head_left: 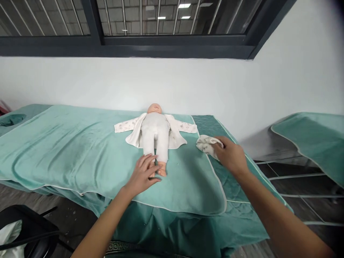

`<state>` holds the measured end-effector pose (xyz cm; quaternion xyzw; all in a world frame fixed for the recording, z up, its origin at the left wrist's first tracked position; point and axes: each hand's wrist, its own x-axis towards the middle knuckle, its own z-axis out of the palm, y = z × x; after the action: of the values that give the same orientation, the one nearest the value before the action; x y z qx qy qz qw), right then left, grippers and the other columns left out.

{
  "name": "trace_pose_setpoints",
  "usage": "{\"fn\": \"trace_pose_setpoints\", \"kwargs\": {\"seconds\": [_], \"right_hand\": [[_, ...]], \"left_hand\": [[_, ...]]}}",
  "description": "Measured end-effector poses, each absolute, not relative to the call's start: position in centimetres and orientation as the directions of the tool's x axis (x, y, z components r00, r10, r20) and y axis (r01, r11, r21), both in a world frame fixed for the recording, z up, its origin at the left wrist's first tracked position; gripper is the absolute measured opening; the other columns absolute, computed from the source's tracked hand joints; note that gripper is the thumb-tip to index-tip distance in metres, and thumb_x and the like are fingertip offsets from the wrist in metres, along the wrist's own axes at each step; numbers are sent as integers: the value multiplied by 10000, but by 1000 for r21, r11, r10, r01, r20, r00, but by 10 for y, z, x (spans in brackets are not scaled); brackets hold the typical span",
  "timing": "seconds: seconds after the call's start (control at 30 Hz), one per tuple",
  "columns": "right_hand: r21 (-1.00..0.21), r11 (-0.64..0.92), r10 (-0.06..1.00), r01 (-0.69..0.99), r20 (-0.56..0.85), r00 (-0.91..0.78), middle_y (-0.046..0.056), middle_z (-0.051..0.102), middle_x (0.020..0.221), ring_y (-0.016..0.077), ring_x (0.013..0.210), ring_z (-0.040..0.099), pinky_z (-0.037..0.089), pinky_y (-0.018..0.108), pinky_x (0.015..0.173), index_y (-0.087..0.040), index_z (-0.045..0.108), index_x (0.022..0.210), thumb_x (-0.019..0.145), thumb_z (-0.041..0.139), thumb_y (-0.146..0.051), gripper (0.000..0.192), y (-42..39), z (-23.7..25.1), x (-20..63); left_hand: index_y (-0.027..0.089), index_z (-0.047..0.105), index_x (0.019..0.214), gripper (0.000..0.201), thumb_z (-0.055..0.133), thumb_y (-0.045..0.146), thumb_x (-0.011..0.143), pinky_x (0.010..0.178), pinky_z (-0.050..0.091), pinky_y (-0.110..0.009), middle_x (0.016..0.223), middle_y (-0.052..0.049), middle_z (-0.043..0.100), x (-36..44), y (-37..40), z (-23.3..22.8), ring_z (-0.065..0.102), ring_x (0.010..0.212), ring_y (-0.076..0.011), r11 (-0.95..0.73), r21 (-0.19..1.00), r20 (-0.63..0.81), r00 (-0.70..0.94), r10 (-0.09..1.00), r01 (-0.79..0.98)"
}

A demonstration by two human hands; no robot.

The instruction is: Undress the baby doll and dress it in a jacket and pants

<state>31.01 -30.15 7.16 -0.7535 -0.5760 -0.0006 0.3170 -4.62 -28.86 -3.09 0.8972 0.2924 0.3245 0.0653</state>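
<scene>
A baby doll [155, 123] lies on its back on a light green sheet, its head toward the wall and its feet toward me. White leggings cover its legs, and an open white jacket [177, 138] with printed sleeves is spread out under its body. My left hand [143, 173] rests at the doll's feet, fingers apart, over one ankle. To the right of the doll, my right hand [228, 152] grips a bunched white printed cloth [207, 144] near the sheet's right edge. The cloth's full shape is hidden in its folds.
The light green sheet [67, 150] lies over a darker green bed cover [242, 211]. Behind is a white wall with a dark-framed barred window [172, 44]. A black chair [29, 229] stands at lower left. At right is another green-covered bed [317, 132] with metal bars.
</scene>
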Motion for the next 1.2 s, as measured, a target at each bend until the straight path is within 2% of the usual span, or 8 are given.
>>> {"fn": "trace_pose_setpoints", "kwargs": {"seconds": [0.13, 0.27, 0.53, 0.63, 0.8, 0.9, 1.07, 1.2], "right_hand": [[-740, -55, 859, 671, 308, 410, 62, 731, 985, 241, 885, 644, 472, 347, 774, -225, 719, 982, 823, 557, -385, 278, -307, 125, 279], [-872, -3, 867, 490, 242, 435, 22, 696, 861, 199, 749, 615, 474, 311, 647, -239, 726, 933, 765, 640, -411, 255, -313, 163, 250], [-954, 298, 953, -8, 297, 60, 13, 672, 980, 178, 844, 637, 558, 322, 717, -264, 667, 1122, 769, 664, -283, 354, -328, 216, 180], [-941, 338, 940, -6, 338, -37, 14, 676, 1023, 185, 886, 649, 573, 338, 742, -280, 639, 1182, 779, 656, -269, 403, -337, 228, 157], [-916, 369, 928, 158, 373, -6, 7, 662, 826, 146, 660, 602, 528, 303, 595, -236, 687, 1112, 792, 682, -253, 320, -342, 242, 147], [-891, 375, 925, 255, 377, -43, -11, 631, 689, 131, 544, 553, 491, 305, 535, -218, 705, 1121, 789, 721, -231, 332, -340, 250, 153], [-875, 418, 906, 246, 380, -186, -47, 599, 613, 118, 537, 557, 484, 295, 565, -257, 715, 1188, 803, 734, -228, 387, -353, 263, 154], [-870, 423, 877, 254, 323, -356, -43, 613, 607, 108, 522, 551, 444, 264, 523, -256, 763, 1049, 833, 704, -303, 229, -363, 270, 149]], "left_hand": [[280, 621, 1245, 328, 630, 323, 919, 1194, 274, -621, 1486, -92, 500, -35, -291, -23, 373, 1432, -314, -799, 215, 470, 658, 588, 561], [236, 572, 1306, 411, 612, 384, 925, 1171, 337, -582, 1525, -164, 418, -28, -292, 2, 386, 1427, -317, -816, 292, 543, 616, 571, 499], [323, 418, 1450, 601, 631, 458, 905, 1164, 382, -479, 1464, -116, 420, -25, -317, 134, 405, 1409, -279, -870, 453, 777, 392, 492, 195], [325, 460, 1424, 590, 676, 414, 882, 1116, 428, -459, 1425, -109, 419, -29, -323, 165, 422, 1371, -269, -919, 307, 819, 423, 387, 246], [244, 638, 1105, 189, 561, 195, 939, 935, 506, -373, 1163, -78, 573, -44, -325, 187, 569, 1100, -194, -916, 191, 856, 397, 331, 353], [217, 649, 938, 44, 613, 234, 919, 917, 501, -356, 1070, -51, 629, -51, -328, 200, 596, 1031, -184, -899, 328, 865, 290, 410, 290], [188, 658, 902, 174, 691, 356, 869, 820, 519, -317, 907, -17, 654, -52, -326, 221, 645, 906, -185, -666, 743, 666, 160, 729, -60], [194, 627, 908, 231, 689, 412, 864, 724, 526, -278, 807, 3, 620, -51, -320, 225, 654, 797, -165, -487, 836, 535, 176, 826, -253]]}}
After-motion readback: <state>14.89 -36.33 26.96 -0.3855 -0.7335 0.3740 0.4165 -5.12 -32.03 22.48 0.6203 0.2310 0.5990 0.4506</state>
